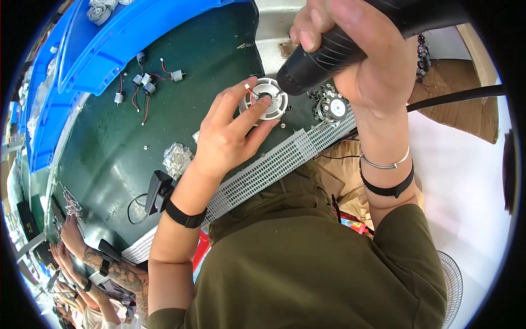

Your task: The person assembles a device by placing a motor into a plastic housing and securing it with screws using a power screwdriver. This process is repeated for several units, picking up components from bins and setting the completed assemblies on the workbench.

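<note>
My left hand (pixel 224 129) rests on a white round plastic housing (pixel 269 86), its fingers gripping the rim and pressing at the centre. A small white connector (pixel 247 86) on a red wire sticks up beside those fingers. In my right hand (pixel 375 60) is a black electric screwdriver (pixel 309 68), held at a tilt with its nose over the housing's right side. The bit's tip is hard to make out, so I cannot tell whether it touches a screw. Close to the housing's right lies a round magnet-like disc (pixel 332 108) with many small screws clinging to it.
Several small motors (pixel 147 82) with red wires lie on the green mat (pixel 181 115). A clear bag of small parts (pixel 177 159) sits by my left forearm. Blue bins (pixel 137 38) line the far left. A co-worker's hand (pixel 72 237) works at lower left. A black cable (pixel 457 97) runs right.
</note>
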The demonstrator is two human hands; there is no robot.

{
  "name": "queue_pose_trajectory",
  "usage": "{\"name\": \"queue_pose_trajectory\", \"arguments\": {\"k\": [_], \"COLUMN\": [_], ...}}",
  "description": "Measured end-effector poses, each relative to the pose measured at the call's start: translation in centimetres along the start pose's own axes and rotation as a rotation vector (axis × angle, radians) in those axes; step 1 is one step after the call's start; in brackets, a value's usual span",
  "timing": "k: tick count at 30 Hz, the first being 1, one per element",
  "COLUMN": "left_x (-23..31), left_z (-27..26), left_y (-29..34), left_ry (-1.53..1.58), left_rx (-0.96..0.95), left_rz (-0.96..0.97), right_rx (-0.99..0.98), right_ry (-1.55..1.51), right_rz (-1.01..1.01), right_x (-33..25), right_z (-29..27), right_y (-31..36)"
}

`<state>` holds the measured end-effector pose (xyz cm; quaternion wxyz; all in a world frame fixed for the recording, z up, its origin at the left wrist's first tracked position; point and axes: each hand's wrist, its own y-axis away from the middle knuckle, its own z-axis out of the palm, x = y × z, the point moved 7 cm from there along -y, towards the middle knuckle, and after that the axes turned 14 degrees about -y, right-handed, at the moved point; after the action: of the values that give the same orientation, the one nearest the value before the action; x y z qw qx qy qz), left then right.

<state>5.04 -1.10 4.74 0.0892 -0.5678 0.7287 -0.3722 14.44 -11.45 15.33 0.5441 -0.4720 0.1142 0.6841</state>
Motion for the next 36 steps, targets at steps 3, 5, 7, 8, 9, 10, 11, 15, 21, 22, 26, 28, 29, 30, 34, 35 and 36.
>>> {"name": "queue_pose_trajectory", "arguments": {"k": [3,5,7,8,9,10,11,15,21,22,26,28,29,30,34,35,36], "left_x": [0.0,0.0,0.0,0.0,0.0,0.1,0.1,0.1,-0.2,-0.4,-0.1,0.0,-0.1,-0.1,-0.2,-0.1,-0.3], "left_z": [0.0,0.1,0.1,0.1,0.2,0.3,0.2,0.3,0.5,0.6,0.4,0.4,0.4,0.5,0.7,0.6,0.6], "left_y": [-0.1,-0.1,0.0,0.0,0.1,0.0,0.1,0.3,0.3,0.3,-0.1,-0.1,-0.1,0.0,0.4,0.4,0.2], "left_ry": [0.004,0.005,0.005,0.005,0.006,0.008,0.01,0.021,0.045,0.043,0.046,0.055,0.042,0.05,0.068,0.08,0.141], "left_rx": [-0.012,-0.012,-0.012,-0.011,-0.009,-0.01,-0.01,-0.011,-0.007,-0.02,-0.014,-0.022,-0.013,-0.004,0.032,0.042,0.02], "left_rz": [-0.006,-0.008,-0.011,-0.01,-0.01,-0.01,-0.016,-0.025,-0.028,-0.034,-0.03,-0.03,-0.019,-0.021,-0.073,-0.078,-0.117], "right_rx": [-0.001,-0.005,-0.008,-0.007,-0.006,-0.005,-0.074,-0.292,-0.013,0.046,-0.215,-0.097,-0.109,-0.344,-0.32,-0.294,-0.266], "right_ry": [-0.001,-0.03,-0.059,-0.019,0.021,0.022,0.061,0.332,-0.04,0.05,0.451,-0.09,-0.095,-0.042,0.19,0.22,0.193], "right_rz": [0.012,0.023,0.033,0.015,-0.002,-0.001,-0.06,-0.276,0.017,-0.076,-0.28,0.264,0.251,0.06,-0.112,-0.074,-0.069], "right_x": [0.2,0.4,0.7,0.7,0.6,0.8,0.7,0.4,1.4,0.9,0.9,3.9,3.8,2.5,1.5,1.7,1.2], "right_z": [-0.2,-0.2,0.0,0.1,0.2,-0.2,-0.1,0.3,-0.1,-0.1,-1.0,-3.0,-3.1,-1.7,0.7,0.9,1.5], "right_y": [0.0,0.1,0.2,0.4,0.5,0.4,0.1,0.4,-0.4,-0.2,0.9,1.1,0.6,0.0,0.4,0.3,0.0]}}
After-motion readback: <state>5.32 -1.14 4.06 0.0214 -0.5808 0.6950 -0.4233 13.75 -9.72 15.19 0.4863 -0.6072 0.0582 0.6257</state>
